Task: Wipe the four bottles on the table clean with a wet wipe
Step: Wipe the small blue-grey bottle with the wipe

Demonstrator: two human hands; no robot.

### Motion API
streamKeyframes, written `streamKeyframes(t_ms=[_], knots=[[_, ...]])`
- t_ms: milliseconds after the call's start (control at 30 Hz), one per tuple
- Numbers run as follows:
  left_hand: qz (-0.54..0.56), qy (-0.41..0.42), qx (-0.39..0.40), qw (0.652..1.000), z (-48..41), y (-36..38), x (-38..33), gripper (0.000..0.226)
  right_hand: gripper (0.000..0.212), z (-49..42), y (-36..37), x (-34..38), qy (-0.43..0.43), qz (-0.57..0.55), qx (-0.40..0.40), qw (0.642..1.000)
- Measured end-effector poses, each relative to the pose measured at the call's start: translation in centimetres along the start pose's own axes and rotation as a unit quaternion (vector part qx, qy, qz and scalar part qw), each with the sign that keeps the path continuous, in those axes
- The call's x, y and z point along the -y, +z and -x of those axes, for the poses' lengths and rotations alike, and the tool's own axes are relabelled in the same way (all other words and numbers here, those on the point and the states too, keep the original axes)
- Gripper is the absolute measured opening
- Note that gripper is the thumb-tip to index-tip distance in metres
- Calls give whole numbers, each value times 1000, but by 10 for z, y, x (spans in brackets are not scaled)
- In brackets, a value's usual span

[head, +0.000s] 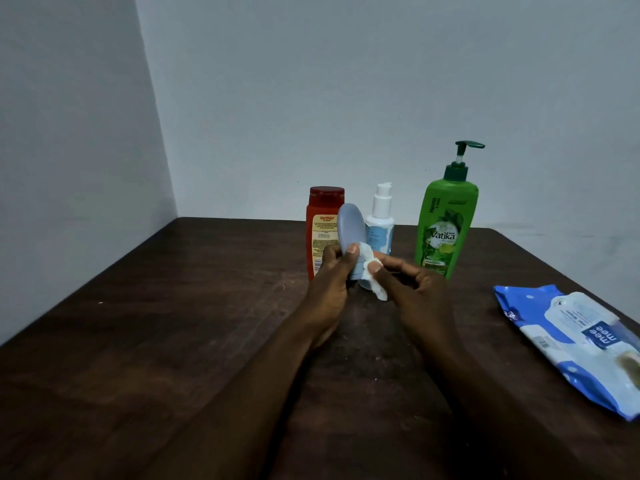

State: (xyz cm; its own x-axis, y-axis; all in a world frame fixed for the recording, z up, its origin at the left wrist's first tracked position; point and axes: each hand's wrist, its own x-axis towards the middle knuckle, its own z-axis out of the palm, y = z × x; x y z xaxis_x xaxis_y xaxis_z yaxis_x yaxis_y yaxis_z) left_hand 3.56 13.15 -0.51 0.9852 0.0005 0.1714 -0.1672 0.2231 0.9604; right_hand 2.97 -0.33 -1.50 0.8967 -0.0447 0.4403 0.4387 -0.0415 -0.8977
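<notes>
Bottle (350, 226) in left hand (328, 289); wipe (379, 292) in right (423, 293)

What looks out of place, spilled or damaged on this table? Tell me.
Nothing spilled or damaged. Only the grey-blue oval plastic bottle is tilted, gripped by the left hand while the right hand pinches a white wet wipe against it. The red capped bottle, white pump bottle and green pump bottle stand upright behind.

The table (173, 323) looks like dark wood with a dull, scuffed finish. The green bottle (445, 230) and grey-blue bottle (351, 226) look like smooth plastic. The wipes pack (571, 344) is glossy, crinkled film.
</notes>
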Motion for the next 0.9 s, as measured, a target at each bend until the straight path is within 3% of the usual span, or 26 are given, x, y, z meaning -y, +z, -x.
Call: streamKeyframes(t_ms=[400, 533, 667, 900], knots=[[-15, 31, 20, 999, 3, -5, 1, 32, 20, -5, -8, -2, 15, -28, -75, 997], [-12, 41, 14, 999, 2, -5, 1, 18, 22, -3, -7, -2, 3, 0, -67, 998], [22, 39, -6, 999, 0, -7, 1, 18, 21, 0, -4, -2, 1, 32, -51, 998], [44, 14, 3, 999, 2, -4, 1, 37, 16, 2, -2, 3, -99, 124, -46, 986]])
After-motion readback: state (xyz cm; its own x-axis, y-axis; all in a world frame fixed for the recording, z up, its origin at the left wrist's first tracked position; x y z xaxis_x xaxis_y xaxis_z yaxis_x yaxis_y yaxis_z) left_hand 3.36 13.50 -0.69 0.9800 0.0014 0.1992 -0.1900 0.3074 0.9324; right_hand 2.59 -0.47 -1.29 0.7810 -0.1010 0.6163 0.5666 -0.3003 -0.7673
